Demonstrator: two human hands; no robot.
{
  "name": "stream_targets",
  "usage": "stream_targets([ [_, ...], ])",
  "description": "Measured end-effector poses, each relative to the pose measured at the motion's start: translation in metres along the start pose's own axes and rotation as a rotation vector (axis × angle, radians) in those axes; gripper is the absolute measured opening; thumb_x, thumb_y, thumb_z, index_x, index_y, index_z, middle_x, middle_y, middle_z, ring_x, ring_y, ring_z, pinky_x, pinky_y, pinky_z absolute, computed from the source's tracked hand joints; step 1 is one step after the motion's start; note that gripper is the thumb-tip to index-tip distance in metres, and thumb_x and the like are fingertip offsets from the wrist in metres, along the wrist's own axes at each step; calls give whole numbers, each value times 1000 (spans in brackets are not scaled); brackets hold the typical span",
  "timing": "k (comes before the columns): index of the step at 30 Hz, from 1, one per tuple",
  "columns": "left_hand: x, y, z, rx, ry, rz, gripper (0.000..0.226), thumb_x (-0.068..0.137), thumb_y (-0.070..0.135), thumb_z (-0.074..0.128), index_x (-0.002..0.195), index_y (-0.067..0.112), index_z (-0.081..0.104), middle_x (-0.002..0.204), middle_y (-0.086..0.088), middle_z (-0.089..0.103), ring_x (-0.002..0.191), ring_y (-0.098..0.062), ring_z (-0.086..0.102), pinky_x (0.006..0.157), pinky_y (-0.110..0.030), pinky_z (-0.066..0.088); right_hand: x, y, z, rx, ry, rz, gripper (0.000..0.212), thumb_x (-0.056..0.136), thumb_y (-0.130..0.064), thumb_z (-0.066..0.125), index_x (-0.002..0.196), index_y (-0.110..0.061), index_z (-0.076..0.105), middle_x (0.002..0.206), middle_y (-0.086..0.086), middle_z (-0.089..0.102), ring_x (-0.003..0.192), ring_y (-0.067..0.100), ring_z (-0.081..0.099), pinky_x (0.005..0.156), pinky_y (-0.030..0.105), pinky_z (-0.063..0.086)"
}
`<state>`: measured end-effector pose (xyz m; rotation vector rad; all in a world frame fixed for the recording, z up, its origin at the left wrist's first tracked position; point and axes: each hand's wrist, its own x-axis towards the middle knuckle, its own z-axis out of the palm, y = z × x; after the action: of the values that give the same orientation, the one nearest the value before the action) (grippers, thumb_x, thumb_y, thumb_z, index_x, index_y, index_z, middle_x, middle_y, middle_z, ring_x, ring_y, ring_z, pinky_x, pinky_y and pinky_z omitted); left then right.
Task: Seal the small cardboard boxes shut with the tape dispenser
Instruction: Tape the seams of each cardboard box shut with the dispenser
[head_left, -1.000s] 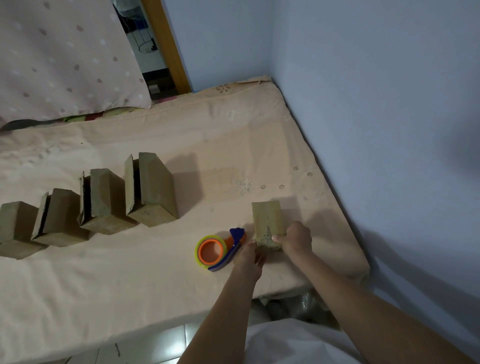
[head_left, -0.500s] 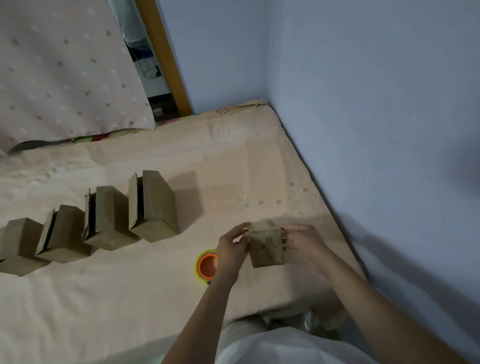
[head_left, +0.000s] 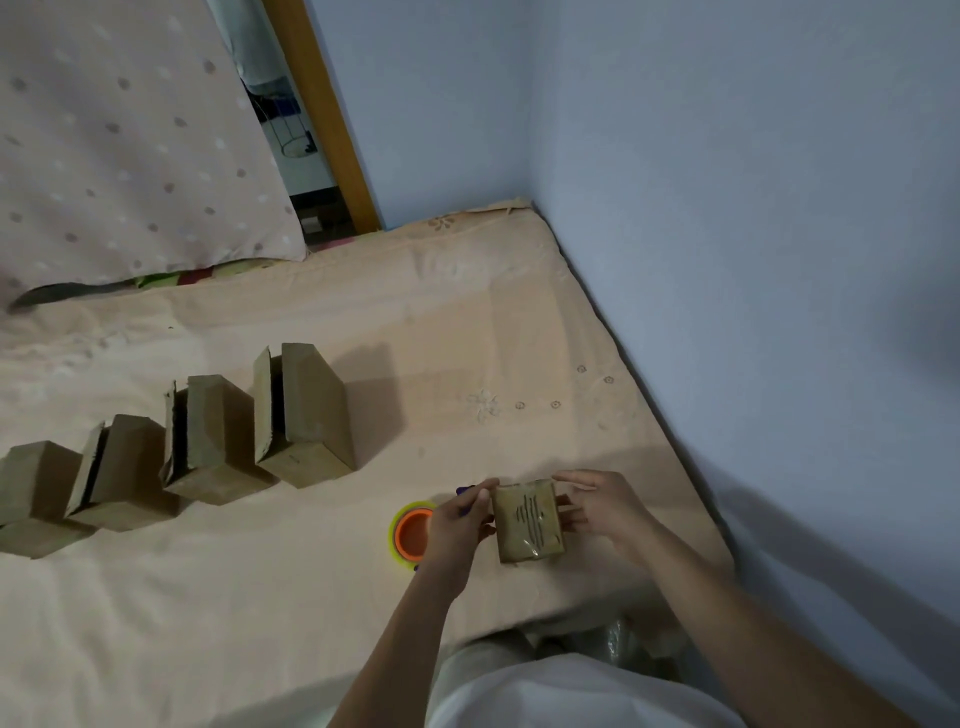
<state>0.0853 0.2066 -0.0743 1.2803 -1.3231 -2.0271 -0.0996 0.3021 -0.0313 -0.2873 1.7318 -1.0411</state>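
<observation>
While both hands had been down on the bed a sec before, w/ the small box standing on the sheet beside the tape dispenser, they now had it lifted. The left hand (head_left: 457, 530) gripped the box (head_left: 527, 521) on its left side, thumb on the top edge, fingers curled behind it. The right hand (head_left: 597, 506) held the opposite side, fingers bent round the right edge. Box sat between the two hands, just above the bed's (head_left: 260, 597) near edge, its broad face tilted up toward the person. That face looked glossy, w/ dark lines at the centre, prob. tape already over the seam, though I couldn't be sure.

The tape dispenser (head_left: 410, 535) lay untouched on the sheet, just left of the left hand & partly hidden by it; earlier the left hand had been right by it. So taping on this box seemed paused or done, and the lift read as a check or turn.

Four more boxes (head_left: 306, 415) stood in a row well to the left, at least three w/ flaps ajar, so most of the job remained.
</observation>
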Motion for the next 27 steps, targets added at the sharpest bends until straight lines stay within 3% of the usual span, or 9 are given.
stream_targets([
  [3,3,-3,-4,4,-40,5,29,104,18,51,126,8,68,121,-19,69,103,-23,65,97,-45,50,-1,-2,-3,10,-42,-5,24,104,-11,50,116,-18,70,107,16,73,78,22,72,61,27,59],
  [6,7,-6,-5,-25,-23,-17,30,103,16,53,128,6,66,119,-15,71,105,-23,66,99,-45,50,1,-3,-1,22,-59,8,20,101,-14,59,115,-19,71,105,13,75,76,19,71,62,25,58],
  [13,12,-5,-6,-56,-13,-53,30,100,14,57,126,5,67,119,-14,71,104,-23,65,96,-43,51,13,3,-2,3,-29,21,22,89,-21,76,110,-22,75,94,11,78,89,30,75,87,44,60],
  [15,13,-4,-8,-65,-62,-53,32,103,15,51,130,3,64,125,-20,67,107,-26,63,98,-43,49,13,3,-1,6,-27,26,20,88,-21,76,108,-23,75,94,11,78,89,29,75,88,44,59],
  [20,13,0,-15,-117,-170,-95,39,106,20,41,134,-1,58,133,-22,62,116,-29,61,99,-40,48,14,2,0,24,-12,32,21,88,-18,77,108,-22,75,91,9,78,83,24,75,72,33,60],
  [27,19,-1,-21,-133,-145,-134,34,106,14,43,129,-1,62,132,-21,62,114,-30,56,106,-47,42,16,2,-3,45,-88,52,18,95,-18,68,111,-23,74,100,4,78,94,23,74,84,39,60],
])
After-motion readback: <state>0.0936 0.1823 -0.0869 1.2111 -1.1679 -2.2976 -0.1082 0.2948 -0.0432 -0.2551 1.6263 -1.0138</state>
